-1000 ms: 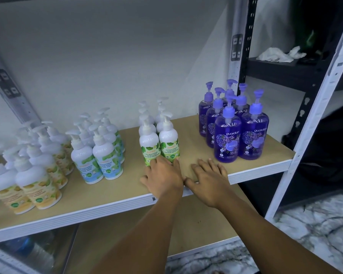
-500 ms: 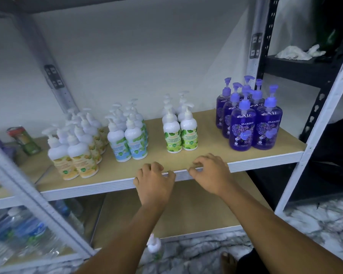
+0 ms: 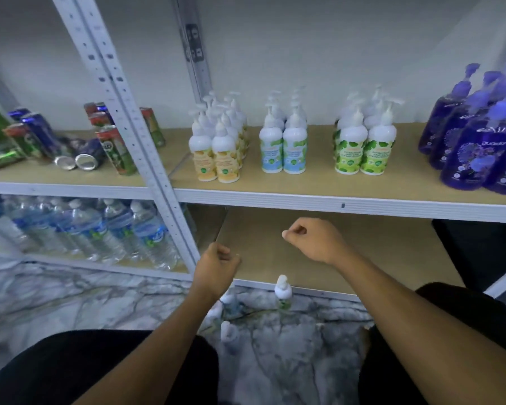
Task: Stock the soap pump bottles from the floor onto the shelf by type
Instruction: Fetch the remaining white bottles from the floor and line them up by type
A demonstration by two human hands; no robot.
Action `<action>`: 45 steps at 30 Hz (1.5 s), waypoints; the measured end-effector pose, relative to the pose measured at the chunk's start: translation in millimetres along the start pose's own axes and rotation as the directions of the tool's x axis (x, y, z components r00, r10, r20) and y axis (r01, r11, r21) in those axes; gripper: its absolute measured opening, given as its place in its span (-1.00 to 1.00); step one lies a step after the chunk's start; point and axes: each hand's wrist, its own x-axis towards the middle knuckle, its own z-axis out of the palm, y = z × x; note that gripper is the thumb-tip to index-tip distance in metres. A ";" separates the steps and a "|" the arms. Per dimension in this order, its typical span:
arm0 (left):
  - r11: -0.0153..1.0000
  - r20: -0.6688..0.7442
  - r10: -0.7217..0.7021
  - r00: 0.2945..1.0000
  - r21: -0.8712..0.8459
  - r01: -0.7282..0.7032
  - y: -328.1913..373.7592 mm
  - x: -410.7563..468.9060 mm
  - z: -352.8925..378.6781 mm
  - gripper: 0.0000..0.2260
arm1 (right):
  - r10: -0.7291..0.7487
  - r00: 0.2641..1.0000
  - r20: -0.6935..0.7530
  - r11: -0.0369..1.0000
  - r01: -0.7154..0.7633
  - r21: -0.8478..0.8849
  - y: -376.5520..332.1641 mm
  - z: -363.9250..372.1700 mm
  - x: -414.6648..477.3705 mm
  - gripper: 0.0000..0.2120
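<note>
Shelf (image 3: 304, 197) looks mostly done imo, 4 sorted groups mid-frame, but a few pump bottles (image 3: 283, 290) are left on the floor (image 3: 70, 302) bottom-center, w/ left hand (image 3: 216, 266) & right hand (image 3: 313, 242) grip curled, empty.

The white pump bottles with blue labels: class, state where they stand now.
In the head view, the white pump bottles with blue labels stand on the tan shelf board, between the yellow-labelled bottles leftward and the green-labelled bottles rightward.
</note>
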 end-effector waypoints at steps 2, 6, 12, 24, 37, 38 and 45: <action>0.996 0.004 -0.074 0.997 -0.047 0.074 -23.5 -6.4 3.5 -0.79 | 0.050 0.998 0.032 0.998 -0.051 0.026 6.4 25.6 1.9 -0.75; 0.959 0.002 -0.248 0.969 -0.140 0.246 -75.2 -26.3 26.7 -0.73 | 0.170 0.978 0.120 0.980 -0.180 0.082 39.0 94.5 -2.7 -0.71; 0.861 -0.058 -0.464 0.884 -0.267 0.434 -146.0 -65.7 87.1 -0.44 | 0.333 0.923 0.193 0.937 -0.346 0.040 103.5 181.3 -19.5 -0.65; 0.800 -0.084 -0.585 0.807 -0.229 0.555 -233.2 -31.3 164.6 -0.43 | 0.500 0.854 0.140 0.864 -0.504 -0.011 181.6 233.4 65.9 -0.08; 0.836 -0.062 -0.520 0.852 -0.242 0.493 -224.5 -20.6 163.1 -0.67 | 0.446 0.888 0.111 0.890 -0.453 0.048 191.7 263.2 83.9 -0.37; 0.840 -0.063 -0.510 0.858 -0.250 0.482 -221.2 -21.2 159.6 -0.63 | 0.450 0.887 0.104 0.886 -0.458 0.076 188.3 259.1 77.4 -0.39; 0.878 0.085 -0.388 0.918 -0.269 0.396 -168.3 -16.6 139.0 -0.68 | 0.392 0.918 0.058 0.892 -0.395 0.222 149.2 192.7 43.7 -0.48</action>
